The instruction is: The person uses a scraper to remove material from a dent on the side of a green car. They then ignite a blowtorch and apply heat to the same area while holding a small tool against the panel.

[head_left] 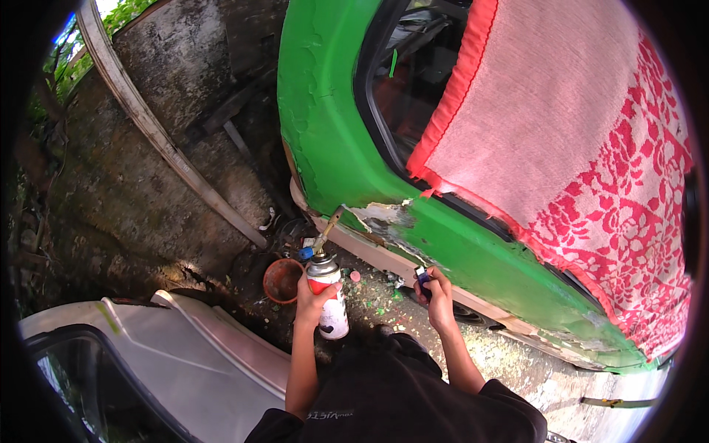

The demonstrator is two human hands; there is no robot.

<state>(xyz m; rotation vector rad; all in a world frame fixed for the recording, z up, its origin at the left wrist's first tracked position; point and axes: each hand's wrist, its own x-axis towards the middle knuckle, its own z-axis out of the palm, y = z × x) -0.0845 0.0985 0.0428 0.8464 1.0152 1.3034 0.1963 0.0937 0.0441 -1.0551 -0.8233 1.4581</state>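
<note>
My left hand point(308, 299) is wrapped round a white and red gas canister point(334, 319), held nearly upright. On its top sits a blowtorch head point(327, 235) with a blue knob, its nozzle pointing up toward the green car point(325, 140). No flame can be made out. My right hand point(440, 299) is closed on a small dark purple lighter point(422, 277) with a pale top, beside the car's lower edge. Between the two hands and the window, the green paint is peeled and cracked, baring a whitish patch point(384, 214).
A red patterned cloth point(561, 148) covers much of the green car's glass. An orange-brown bucket point(282, 281) stands left of the canister. Behind it, a silver-grey car point(170, 354) fills the lower left. Paint flakes point(378, 303) litter the ground. A long curved strip point(159, 133) leans at the far left.
</note>
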